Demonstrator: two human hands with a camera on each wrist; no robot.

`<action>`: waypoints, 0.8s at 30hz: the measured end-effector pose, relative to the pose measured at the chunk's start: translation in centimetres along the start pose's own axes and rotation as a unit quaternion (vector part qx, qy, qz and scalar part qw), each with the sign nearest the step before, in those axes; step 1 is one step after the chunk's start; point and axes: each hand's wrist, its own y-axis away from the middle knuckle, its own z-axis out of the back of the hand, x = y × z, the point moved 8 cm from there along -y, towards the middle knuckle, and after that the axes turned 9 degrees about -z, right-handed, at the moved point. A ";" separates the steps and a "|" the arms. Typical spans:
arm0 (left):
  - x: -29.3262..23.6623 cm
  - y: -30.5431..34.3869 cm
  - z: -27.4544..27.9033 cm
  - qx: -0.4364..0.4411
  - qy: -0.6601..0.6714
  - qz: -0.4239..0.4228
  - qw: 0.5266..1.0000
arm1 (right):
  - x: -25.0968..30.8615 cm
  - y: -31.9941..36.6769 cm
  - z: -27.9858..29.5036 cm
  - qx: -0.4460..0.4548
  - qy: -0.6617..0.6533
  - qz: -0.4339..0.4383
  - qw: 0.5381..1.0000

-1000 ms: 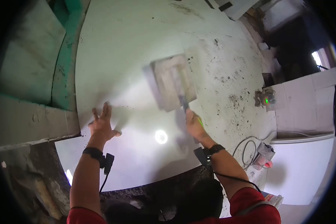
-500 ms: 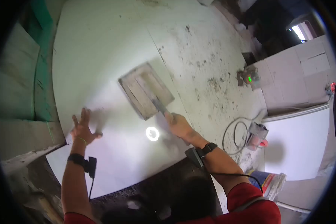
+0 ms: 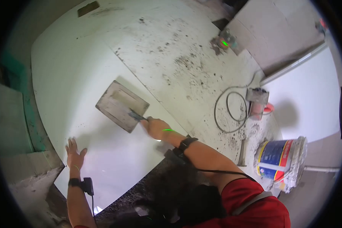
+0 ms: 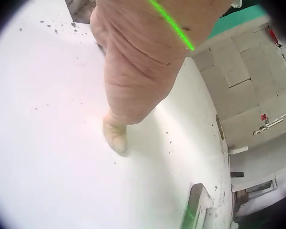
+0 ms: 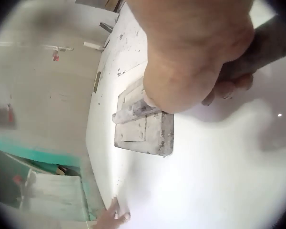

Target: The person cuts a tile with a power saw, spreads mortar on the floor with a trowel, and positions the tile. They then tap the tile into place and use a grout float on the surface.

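In the head view my right hand (image 3: 157, 128) grips the handle of a flat, square-headed tile beater (image 3: 114, 110), its head dusty and grey. The beater's head lies over a large white tile (image 3: 106, 167), left of the joint. From the right wrist view, the fingers of the right hand (image 5: 190, 57) curl round the dark handle, and the head (image 5: 139, 136) shows beyond them. Near the tile's left edge my left hand (image 3: 75, 155) rests with fingers stretched and thumb out to the side. The left wrist view shows the left hand's (image 4: 138, 71) thumb touching the white surface.
Speckled white tiles (image 3: 178, 68) stretch beyond the joint. A laser level (image 3: 225, 42) with a green light stands at the wall. To the right are a coiled cable (image 3: 216, 110), a grey-and-red device (image 3: 257, 99), a paint bucket (image 3: 271, 159) and a leaning white panel (image 3: 307, 95).
The head view has turned to the right, bringing the whole bucket into sight. The beater, blurred in motion at first, now looks sharp. The left hand keeps its place near the tile's left edge.
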 end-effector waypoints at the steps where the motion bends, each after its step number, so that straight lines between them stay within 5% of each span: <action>1: 0.4 0.4 -1.9 -0.019 -0.016 -0.014 1.000 | 0.3 0.1 0.2 -0.022 -0.012 0.019 1.000; 4: -1.9 5.8 -5.8 -0.024 -0.087 -0.138 0.986 | 1.4 2.7 -0.4 -0.025 -0.066 0.094 0.993; 6: -5.6 12.4 -6.6 0.048 -0.033 -0.177 0.983 | 1.0 7.1 0.4 -0.017 -0.113 0.107 0.988; 9: -12.5 18.0 -5.9 0.138 -0.076 -0.141 0.977 | -1.1 10.1 0.9 -0.025 -0.130 0.143 0.981; 11: -13.6 18.7 -5.9 0.135 -0.101 -0.080 0.982 | -2.5 10.2 0.8 -0.019 -0.099 0.143 0.985; 22: -14.1 19.4 -6.1 0.059 -0.100 -0.100 0.988 | -3.9 10.4 -0.5 -0.009 -0.071 0.153 0.986; 24: -12.9 18.9 -5.6 0.044 -0.089 -0.098 0.990 | -5.4 8.1 -2.7 0.013 -0.088 0.043 0.995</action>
